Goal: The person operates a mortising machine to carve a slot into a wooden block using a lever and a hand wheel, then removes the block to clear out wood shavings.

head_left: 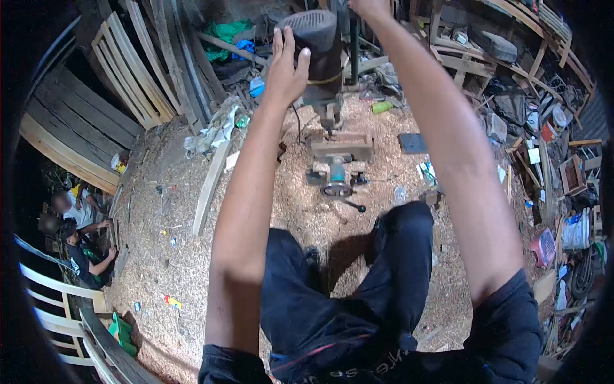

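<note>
just short of twelve o'clock, the left hand [290, 78] is spread open against the dark motor housing [316, 48]. toward one, the right hand [371, 6] is cut off by the top edge; its hold cannot be told. the wooden piece [350, 150] lies near five o'clock from the nearer left hand, long axis nine to three.

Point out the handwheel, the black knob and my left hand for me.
Handwheel [337, 191]: head view, middle of the wheel, near its hub.
Black knob [362, 208]: head view, middle of the round ball.
Left hand [288, 80]: head view, back of the hand.
</note>
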The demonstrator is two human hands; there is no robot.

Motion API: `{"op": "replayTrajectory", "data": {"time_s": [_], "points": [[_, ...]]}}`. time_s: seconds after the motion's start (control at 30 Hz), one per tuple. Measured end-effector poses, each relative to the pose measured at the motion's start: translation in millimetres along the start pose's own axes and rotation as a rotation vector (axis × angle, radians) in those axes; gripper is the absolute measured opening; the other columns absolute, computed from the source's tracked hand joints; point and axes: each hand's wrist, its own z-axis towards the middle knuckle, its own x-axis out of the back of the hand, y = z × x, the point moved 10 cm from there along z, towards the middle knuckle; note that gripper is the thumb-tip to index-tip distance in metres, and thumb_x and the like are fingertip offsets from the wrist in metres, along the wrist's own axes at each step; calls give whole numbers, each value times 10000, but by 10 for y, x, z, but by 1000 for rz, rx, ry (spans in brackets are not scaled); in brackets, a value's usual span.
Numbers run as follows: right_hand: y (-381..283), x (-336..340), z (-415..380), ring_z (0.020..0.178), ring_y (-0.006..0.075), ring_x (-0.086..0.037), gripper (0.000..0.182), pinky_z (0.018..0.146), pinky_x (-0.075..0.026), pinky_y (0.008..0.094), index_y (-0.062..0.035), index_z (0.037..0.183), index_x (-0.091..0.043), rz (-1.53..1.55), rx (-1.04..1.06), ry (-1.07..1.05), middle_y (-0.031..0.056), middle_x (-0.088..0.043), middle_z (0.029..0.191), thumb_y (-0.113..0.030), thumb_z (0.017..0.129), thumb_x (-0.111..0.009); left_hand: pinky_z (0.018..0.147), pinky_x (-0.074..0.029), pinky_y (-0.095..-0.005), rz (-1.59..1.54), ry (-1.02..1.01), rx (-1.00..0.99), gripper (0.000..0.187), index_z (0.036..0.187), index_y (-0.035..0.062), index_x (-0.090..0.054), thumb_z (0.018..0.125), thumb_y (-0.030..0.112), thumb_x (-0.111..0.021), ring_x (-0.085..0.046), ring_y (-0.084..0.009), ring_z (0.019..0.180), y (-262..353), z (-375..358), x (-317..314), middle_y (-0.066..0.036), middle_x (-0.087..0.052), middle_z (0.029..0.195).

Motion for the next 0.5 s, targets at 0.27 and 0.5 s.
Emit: {"op": "replayTrajectory", "data": {"time_s": [0.27, 0.5], "points": [[641, -1074, -219, 1065, 385, -596, 343, 958, -468, 412, 17, 1150, -570, 414, 254, -244, 242, -594, 1132, -160, 872, -665, 1175, -220, -417, -21, 97, -54, 581, 1493, -11, -317, 1018, 311, -406, -242, -399, 1456, 90, 29, 92, -267, -249, 1561], [1058, -1550, -71, 1201, 294, -556, 453, 1008, -444, 371, 6, 1313, -500, 174, 31, -664, 196, -566, 1291, -107, 897, -641, 1180, -212, -429, 22, 253, -145, 641, 1502, -16, -289, 971, 270, -506, -256, -392, 1452, 128, 187, 121, -256, -252, 1562]]}}
